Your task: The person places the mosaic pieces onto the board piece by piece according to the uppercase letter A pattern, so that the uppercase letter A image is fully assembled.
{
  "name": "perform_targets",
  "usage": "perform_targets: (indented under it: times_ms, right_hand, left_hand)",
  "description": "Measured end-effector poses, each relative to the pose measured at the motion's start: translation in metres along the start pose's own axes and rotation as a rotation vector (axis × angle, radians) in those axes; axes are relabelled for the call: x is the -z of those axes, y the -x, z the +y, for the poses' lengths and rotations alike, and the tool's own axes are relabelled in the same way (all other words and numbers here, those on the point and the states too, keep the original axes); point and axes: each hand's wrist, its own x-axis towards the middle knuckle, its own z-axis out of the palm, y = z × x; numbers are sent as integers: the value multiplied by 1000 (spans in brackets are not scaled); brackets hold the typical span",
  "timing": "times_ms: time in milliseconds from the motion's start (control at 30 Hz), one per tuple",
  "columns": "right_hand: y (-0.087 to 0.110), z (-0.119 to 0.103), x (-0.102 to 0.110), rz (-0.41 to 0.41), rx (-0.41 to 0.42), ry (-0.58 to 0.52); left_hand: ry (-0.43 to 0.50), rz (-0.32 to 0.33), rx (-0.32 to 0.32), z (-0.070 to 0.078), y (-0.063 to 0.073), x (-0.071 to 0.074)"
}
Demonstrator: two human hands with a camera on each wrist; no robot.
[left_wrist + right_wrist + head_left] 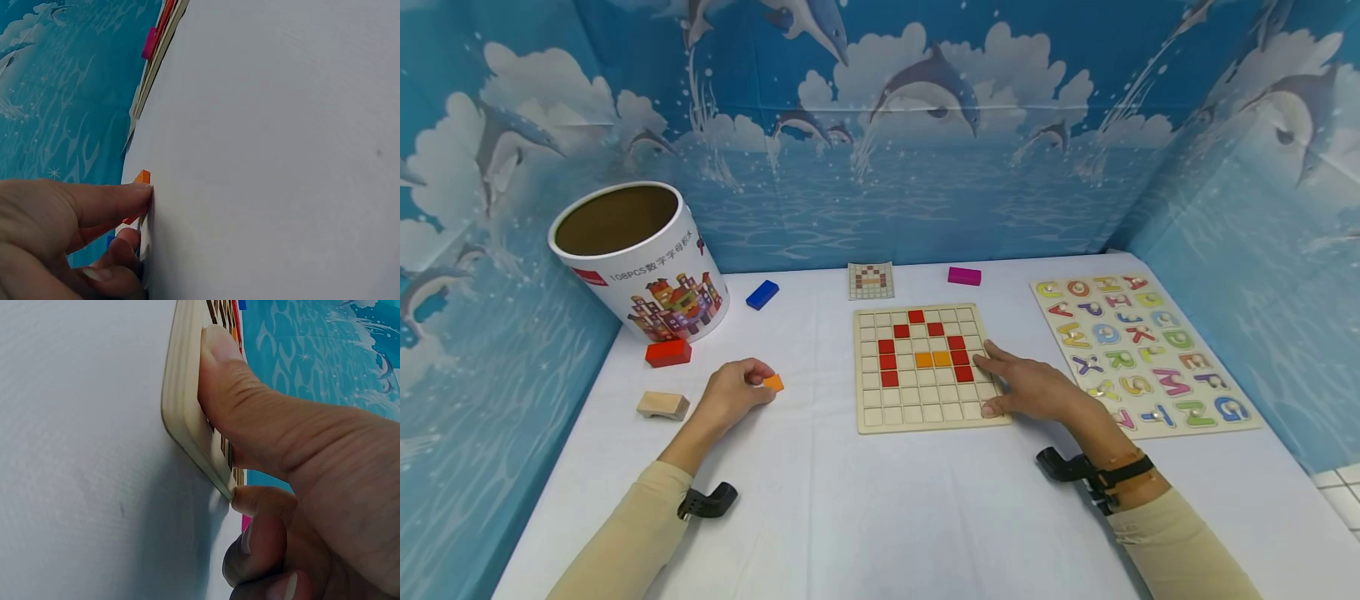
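Observation:
In the head view my left hand (735, 392) is low over the white cloth, left of the wooden grid board. Its thumb and fingertips pinch a small orange tile (773, 382); the left wrist view shows that orange tile (144, 177) at the fingertips. My right hand (1032, 385) rests at the right edge of the wooden grid board (897, 417), fingers spread. In the right wrist view its thumb (231, 375) lies on the board's top face and a fingertip touches the edge. Red tiles form an arch on the grid, with two orange tiles (932, 359) inside it.
A small pattern card (871, 292) lies behind the board. Blue (762, 294), magenta (964, 276), red (667, 352) and plain wooden (662, 406) blocks lie around. At the back left stands a large round tub (707, 312); an alphabet puzzle board (1206, 425) lies right.

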Motion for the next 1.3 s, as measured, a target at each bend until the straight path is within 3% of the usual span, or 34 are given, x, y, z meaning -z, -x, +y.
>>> perform_targets:
  times_ms: [200, 400, 567, 700, 800, 1067, 1300]
  right_hand:
    - [0, -1, 0, 0, -8, 1]
    - [0, -1, 0, 0, -7, -4]
    - [2, -1, 0, 1, -10, -11]
    - [3, 0, -1, 1, -9, -17]
    - [4, 0, -2, 4, -12, -25]
    - [3, -1, -1, 5, -6, -21]
    - [2, 0, 0, -1, -8, -19]
  left_hand:
    - [43, 7, -17, -1, -3, -1]
    - [192, -36, -2, 4, -6, -5]
    - [351, -55, 33, 24, -13, -20]
    - [498, -71, 8, 46, -20, -42]
    - [554, -88, -4, 65, -22, -60]
    - [532, -142, -61, 107, -28, -95]
    - [330, -114, -154, 131, -33, -114]
